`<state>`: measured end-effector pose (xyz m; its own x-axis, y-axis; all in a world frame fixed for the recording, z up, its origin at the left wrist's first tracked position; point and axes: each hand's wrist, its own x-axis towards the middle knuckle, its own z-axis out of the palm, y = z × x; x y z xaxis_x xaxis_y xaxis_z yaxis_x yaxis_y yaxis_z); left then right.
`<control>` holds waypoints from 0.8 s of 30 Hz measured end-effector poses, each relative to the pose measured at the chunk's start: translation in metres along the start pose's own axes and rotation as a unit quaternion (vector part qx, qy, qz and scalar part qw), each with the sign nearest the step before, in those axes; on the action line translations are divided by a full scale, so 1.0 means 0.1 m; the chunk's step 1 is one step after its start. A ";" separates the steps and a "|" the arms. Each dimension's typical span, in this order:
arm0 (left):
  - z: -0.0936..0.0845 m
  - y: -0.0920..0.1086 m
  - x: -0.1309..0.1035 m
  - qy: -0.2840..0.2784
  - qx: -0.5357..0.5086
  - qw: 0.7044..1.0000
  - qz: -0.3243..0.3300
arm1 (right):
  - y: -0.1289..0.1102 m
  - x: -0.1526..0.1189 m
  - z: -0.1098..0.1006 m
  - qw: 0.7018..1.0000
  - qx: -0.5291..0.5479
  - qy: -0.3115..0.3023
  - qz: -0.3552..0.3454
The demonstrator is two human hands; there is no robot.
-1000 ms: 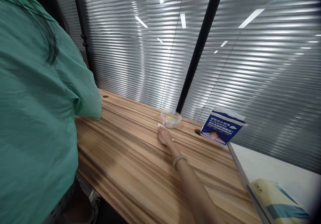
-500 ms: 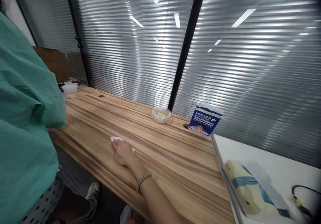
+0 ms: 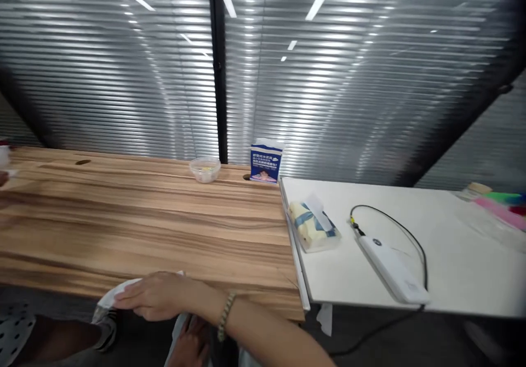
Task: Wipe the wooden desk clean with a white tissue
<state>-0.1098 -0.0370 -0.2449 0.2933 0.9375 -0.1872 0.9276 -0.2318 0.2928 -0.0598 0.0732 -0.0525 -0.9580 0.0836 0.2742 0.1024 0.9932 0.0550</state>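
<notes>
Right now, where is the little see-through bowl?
In the head view, the clear bowl sits at the far edge of the wooden table, just left of the blue card by the blinds.

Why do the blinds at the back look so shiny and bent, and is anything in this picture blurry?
In the head view, the blinds mirror ceiling light strips as bright streaks, and the wide lens bows their slats. The right hand on the white tissue at the wooden table edge looks slightly smeared; the far-right corner is soft and dark.

Bare wooden desk (image 3: 143, 219); bowl (image 3: 204, 168), leaflet (image 3: 265, 161) at back
</notes>
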 end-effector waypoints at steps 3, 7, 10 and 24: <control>0.03 -0.08 0.11 -0.029 0.001 1.000 0.008 | -0.12 -0.64 -0.29 0.998 0.015 -0.047 0.024; 0.06 -0.10 0.09 -0.031 -0.014 0.999 0.031 | -0.35 -1.67 -0.61 0.974 0.193 0.017 0.116; 0.08 -0.06 0.14 -0.024 -0.007 0.999 0.032 | -0.39 -2.22 -0.80 0.931 0.253 0.025 0.263; 0.00 -0.01 0.17 -0.051 -0.018 0.998 0.028 | 0.92 -2.18 -0.39 0.888 0.110 0.080 0.440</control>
<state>-0.1054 -0.0214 -0.2483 0.3676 0.8918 -0.2639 0.9011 -0.2714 0.3380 0.1686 0.1427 -0.0694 -0.4803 0.8401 0.2520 0.7211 0.5418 -0.4318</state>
